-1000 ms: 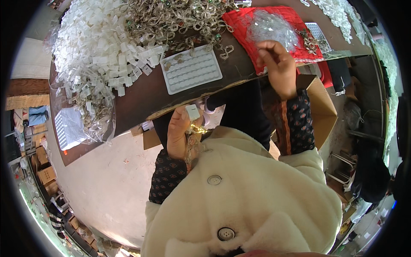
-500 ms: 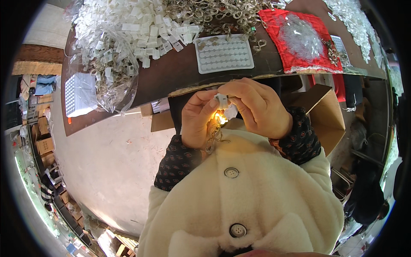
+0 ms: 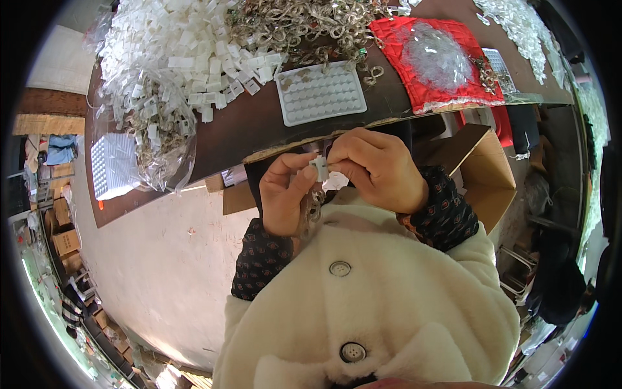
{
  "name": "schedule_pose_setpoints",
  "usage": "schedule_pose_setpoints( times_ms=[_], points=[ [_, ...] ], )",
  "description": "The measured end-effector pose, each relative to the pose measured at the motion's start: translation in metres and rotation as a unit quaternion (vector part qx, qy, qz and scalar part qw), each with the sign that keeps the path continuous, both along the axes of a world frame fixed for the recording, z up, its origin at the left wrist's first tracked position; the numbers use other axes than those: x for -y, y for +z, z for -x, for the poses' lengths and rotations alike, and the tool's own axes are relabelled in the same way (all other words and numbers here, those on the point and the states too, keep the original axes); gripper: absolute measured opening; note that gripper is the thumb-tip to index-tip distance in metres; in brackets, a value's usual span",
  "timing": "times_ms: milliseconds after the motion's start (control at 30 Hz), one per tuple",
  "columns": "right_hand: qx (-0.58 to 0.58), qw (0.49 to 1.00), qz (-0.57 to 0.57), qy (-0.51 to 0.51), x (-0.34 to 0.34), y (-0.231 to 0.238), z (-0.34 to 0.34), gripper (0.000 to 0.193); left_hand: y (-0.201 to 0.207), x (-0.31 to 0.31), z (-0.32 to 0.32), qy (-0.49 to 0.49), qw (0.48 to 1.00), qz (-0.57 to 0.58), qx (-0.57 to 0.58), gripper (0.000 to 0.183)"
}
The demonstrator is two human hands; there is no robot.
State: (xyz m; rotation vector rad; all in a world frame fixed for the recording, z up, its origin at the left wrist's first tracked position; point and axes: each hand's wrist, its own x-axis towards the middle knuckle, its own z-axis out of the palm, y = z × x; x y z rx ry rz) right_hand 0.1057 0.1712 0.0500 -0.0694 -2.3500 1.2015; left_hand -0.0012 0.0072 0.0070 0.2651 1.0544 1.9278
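My left hand [image 3: 285, 196] pinches a small white plastic case [image 3: 320, 168] between thumb and fingers, in front of my chest. From that hand hangs a coil of thin wire [image 3: 313, 206], probably joined to the case. My right hand [image 3: 381, 170] is closed at the right side of the case, thumb and fingertips against it. Whether a smaller part sits between those fingertips is hidden. No glow shows in the wire. Both hands are just short of the table's near edge.
On the brown table [image 3: 223, 139] lie a heap of white cases [image 3: 188, 48], wire coils [image 3: 311, 26], a pale dimpled tray [image 3: 321, 94] and a red cloth [image 3: 424, 94] bearing clear plastic pieces. A stack of trays [image 3: 115, 167] stands left. A cardboard box [image 3: 486, 175] is open below the edge.
The warm yellow light at the coil under my left hand has gone out. Both hands, still around the white case, appear slightly farther left and lower; the whole view has shifted too.
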Motion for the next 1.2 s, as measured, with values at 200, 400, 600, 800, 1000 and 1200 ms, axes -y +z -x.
schedule_pose_setpoints(
  times_ms=[200,400,600,800,1000,1200],
  points=[
    [0.035,0.998,0.054,0.017,-0.016,-0.007,-0.002,0.009,-0.011,-0.009,-0.002,-0.021,0.999,0.024,0.018,0.021],
    [0.02,0.966,-0.084,-0.244,-0.092,-0.034,0.027,0.007,-0.023,-0.018,0.01,-0.062,0.978,-0.074,0.185,0.025],
    [0.085,0.928,-0.21,-0.295,-0.119,-0.063,0.038,0.011,-0.023,-0.019,0.011,-0.083,0.977,-0.092,0.172,0.024],
    [0.132,0.936,-0.149,-0.29,-0.13,-0.037,0.014,0.006,-0.012,-0.02,0.013,-0.074,0.995,0.011,0.072,0.015],
    [0.087,0.99,0.112,-0.007,-0.09,0.004,-0.009,0.004,0.006,-0.032,0.011,-0.067,0.997,0.028,0.02,0.028],
    [0.109,0.966,0.17,0.16,-0.054,0.013,-0.002,0.011,0.017,-0.026,0.01,-0.07,0.996,0.055,0.009,0.028]
  ],
)
